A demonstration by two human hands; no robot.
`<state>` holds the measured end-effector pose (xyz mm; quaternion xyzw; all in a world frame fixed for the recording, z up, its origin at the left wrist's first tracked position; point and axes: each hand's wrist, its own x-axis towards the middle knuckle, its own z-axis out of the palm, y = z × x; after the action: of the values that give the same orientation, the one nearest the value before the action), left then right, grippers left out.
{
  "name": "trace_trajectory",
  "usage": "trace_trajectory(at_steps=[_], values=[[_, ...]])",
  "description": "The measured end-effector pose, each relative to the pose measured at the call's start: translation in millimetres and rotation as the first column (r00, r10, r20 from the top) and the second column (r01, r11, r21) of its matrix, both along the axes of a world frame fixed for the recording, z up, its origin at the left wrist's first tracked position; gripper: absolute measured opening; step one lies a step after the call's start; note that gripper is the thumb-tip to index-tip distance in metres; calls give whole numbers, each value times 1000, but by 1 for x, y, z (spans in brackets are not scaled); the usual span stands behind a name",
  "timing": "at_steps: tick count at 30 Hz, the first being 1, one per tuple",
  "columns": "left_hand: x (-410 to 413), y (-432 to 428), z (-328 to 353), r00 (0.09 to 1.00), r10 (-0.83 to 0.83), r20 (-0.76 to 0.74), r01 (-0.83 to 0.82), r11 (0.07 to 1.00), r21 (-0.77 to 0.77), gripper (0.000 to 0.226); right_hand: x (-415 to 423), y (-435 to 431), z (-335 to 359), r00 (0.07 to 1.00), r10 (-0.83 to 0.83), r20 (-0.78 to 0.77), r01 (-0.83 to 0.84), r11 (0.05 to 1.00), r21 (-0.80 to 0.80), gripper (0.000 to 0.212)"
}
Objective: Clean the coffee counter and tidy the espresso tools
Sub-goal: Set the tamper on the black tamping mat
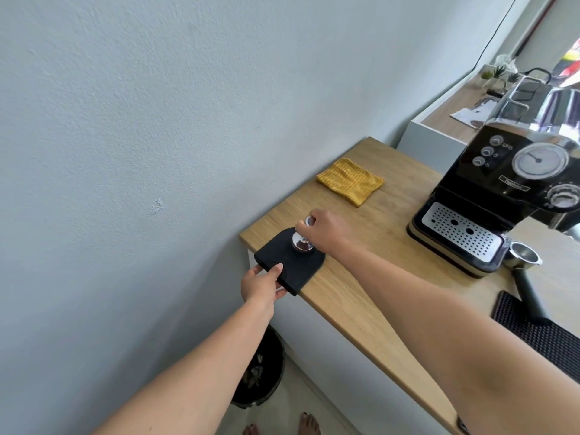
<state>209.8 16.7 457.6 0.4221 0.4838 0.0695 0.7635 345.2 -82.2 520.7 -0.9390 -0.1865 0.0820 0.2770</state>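
Only one tamper (302,241), one black mat (290,265), two hands.

Bright, even daylight, wide-angle view
Soft shadows on the tabletop (370,296); glare on the espresso machine (514,183) chrome; edges bend; slight motion blur.

Bare worktop (370,271) lying open between yellow cloth (351,181) and espresso machine (502,199); the wall (157,120) apparently hemming its far edge.
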Motion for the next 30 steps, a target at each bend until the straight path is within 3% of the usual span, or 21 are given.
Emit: trace_trajectory(at_steps=[4,12,16,19,22,26,30], values=[[1,0,-1,1000,-12,-2,12,1000,3,53,-5,5,-1,995,46,83,-31,983,-181,38],[0,3,-3,999,-40,-31,41,999,20,54,-9,10,-4,985,101,138,-59,958,-281,38],[1,6,0,985,-110,-134,134,973,190,71,-10,11,-5,981,123,150,-70,945,-320,40],[3,9,7,945,-172,-279,286,848,446,83,-10,10,-3,986,122,117,-77,940,-331,51],[7,14,21,915,-145,-377,376,643,667,66,-12,6,1,998,56,36,-47,976,-213,63],[24,24,52,942,-187,-277,335,511,792,44,-5,-9,14,996,-81,-21,82,996,29,60],[54,25,88,915,-359,-187,332,402,853,36,2,-39,26,969,-246,-15,247,966,74,45]])
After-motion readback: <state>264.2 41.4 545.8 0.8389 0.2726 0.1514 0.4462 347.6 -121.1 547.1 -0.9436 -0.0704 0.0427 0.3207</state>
